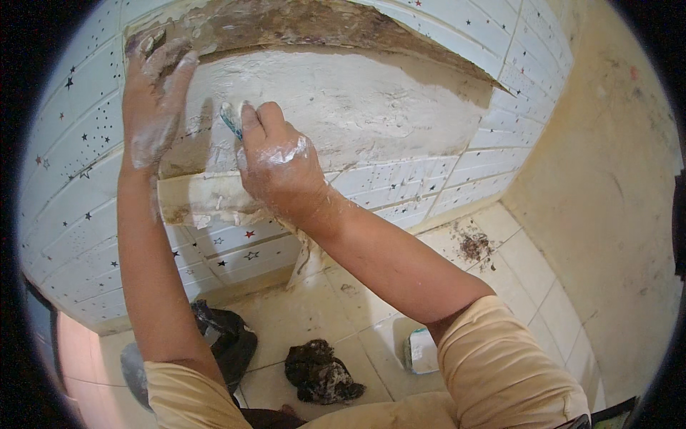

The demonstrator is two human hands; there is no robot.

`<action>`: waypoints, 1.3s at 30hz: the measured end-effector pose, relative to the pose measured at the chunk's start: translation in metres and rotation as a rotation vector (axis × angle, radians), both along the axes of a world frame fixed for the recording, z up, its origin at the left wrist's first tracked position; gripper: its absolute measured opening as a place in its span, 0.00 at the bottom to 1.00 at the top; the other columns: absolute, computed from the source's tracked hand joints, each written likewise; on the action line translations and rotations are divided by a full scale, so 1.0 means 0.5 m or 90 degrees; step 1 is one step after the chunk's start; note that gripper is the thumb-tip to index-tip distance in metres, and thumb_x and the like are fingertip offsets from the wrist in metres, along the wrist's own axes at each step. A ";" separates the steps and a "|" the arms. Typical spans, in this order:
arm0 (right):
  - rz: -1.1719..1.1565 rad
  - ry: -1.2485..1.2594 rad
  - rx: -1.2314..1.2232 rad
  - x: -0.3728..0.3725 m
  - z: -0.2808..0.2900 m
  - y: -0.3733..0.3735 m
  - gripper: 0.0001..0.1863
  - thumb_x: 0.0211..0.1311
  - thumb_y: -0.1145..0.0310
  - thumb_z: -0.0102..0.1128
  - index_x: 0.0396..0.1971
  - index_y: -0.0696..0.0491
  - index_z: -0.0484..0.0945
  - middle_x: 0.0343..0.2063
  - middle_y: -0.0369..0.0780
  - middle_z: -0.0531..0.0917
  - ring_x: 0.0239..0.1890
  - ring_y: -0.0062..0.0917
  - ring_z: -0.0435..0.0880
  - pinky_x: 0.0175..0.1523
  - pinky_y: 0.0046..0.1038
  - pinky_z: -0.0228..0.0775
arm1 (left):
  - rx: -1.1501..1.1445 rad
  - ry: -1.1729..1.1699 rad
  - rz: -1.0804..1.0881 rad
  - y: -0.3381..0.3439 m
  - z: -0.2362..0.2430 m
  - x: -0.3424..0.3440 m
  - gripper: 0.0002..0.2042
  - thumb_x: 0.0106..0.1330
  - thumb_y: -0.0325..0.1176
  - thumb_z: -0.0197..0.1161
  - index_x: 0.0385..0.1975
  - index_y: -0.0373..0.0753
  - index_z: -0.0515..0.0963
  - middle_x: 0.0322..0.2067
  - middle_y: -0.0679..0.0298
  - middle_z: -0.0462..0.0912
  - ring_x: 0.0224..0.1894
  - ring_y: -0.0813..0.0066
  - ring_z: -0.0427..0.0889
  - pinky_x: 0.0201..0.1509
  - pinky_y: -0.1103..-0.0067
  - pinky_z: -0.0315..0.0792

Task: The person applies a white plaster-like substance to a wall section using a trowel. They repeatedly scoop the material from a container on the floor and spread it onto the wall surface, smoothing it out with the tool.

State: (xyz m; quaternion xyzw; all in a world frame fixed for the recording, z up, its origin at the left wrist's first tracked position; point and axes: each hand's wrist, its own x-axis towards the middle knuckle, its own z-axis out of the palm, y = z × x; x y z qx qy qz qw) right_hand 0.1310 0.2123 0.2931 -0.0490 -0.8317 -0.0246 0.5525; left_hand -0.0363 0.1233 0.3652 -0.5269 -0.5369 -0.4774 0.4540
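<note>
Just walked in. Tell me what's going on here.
Someone is at a star-patterned wall covering, partly peeled to bare a rough, pale patch. The right hand grips a small blue-green and white item at that patch; what it is isn't clear. The left hand is up at the patch's left end, by the folded-back flap. Both hands have white smears. A black bag and a dark crumpled wad lie on the floor below.

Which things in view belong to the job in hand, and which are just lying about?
Likely in the job: right hand with small tool; left hand at the peeled-back covering; white-smeared wall patch.

Seemingly lying about: black plastic bag; dark crumpled bundle; dark debris; white box, use unclear.
</note>
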 end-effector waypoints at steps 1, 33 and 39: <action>0.070 0.028 0.023 0.005 0.004 -0.005 0.10 0.50 0.75 0.51 0.33 0.63 0.70 0.29 0.50 0.70 0.28 0.44 0.78 0.31 0.41 0.72 | -0.005 -0.041 -0.040 -0.009 0.001 -0.007 0.15 0.63 0.38 0.58 0.47 0.39 0.77 0.55 0.55 0.70 0.59 0.63 0.66 0.63 0.74 0.57; -0.007 -0.163 -1.130 0.843 -0.220 0.133 0.09 0.54 0.73 0.52 0.33 0.61 0.76 0.20 0.37 0.79 0.15 0.16 0.74 0.21 0.16 0.65 | -0.611 -0.034 0.051 -0.107 -0.355 0.370 0.24 0.54 0.26 0.59 0.54 0.35 0.68 0.56 0.46 0.66 0.61 0.50 0.63 0.65 0.61 0.53; -0.082 -0.066 -1.048 0.959 -0.172 0.106 0.10 0.54 0.70 0.54 0.34 0.59 0.78 0.24 0.35 0.80 0.21 0.15 0.75 0.23 0.17 0.65 | -0.506 0.084 -0.044 -0.077 -0.349 0.517 0.28 0.56 0.31 0.59 0.58 0.34 0.62 0.59 0.44 0.61 0.64 0.45 0.54 0.69 0.59 0.42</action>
